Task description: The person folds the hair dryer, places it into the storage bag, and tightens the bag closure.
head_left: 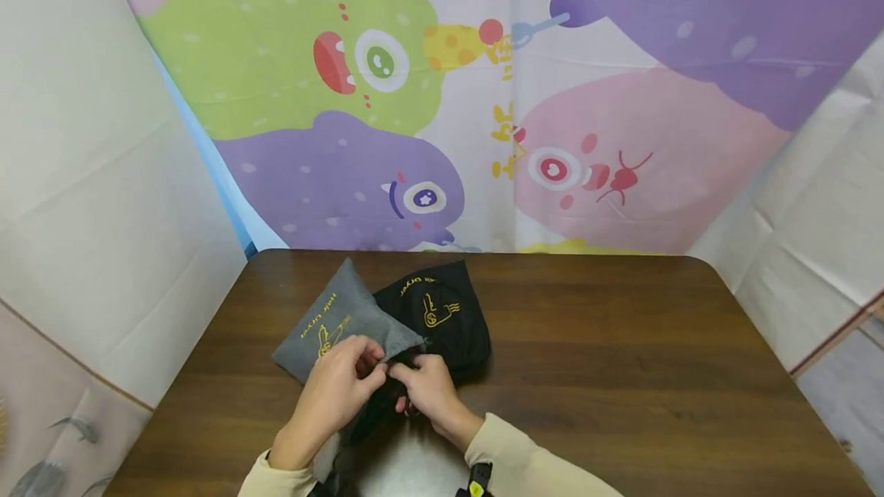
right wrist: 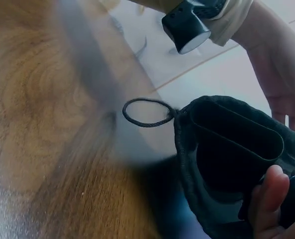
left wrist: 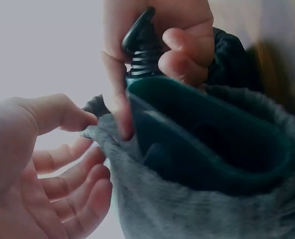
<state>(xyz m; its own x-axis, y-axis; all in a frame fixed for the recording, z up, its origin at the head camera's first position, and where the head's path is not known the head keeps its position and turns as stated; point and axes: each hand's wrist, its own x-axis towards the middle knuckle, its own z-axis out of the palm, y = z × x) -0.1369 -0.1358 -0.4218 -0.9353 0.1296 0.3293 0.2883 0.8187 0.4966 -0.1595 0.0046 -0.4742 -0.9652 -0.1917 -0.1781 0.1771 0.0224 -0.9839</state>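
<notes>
A grey fabric pouch (head_left: 369, 301) with yellow hair dryer lettering lies on the table, its mouth toward the person. My left hand (head_left: 341, 382) pinches the rim of this pouch between thumb and forefinger, as the left wrist view shows. Inside the mouth sits a hair dryer (left wrist: 212, 144), dark green, its flat oval opening facing out. My right hand (head_left: 431, 390) holds the dryer by its ribbed cord end (left wrist: 146, 59), one finger reaching down inside the rim. A cord loop (right wrist: 147, 124) sticks out from the pouch's edge. Much of the dryer is hidden by fabric.
A black pouch (head_left: 470, 313) with similar yellow lettering lies behind and right, partly under the grey one. The brown wooden table (head_left: 621, 359) extends to the right. A cartoon-printed curtain (head_left: 483, 221) hangs behind it, with pale cloth panels (head_left: 83, 175) at the sides.
</notes>
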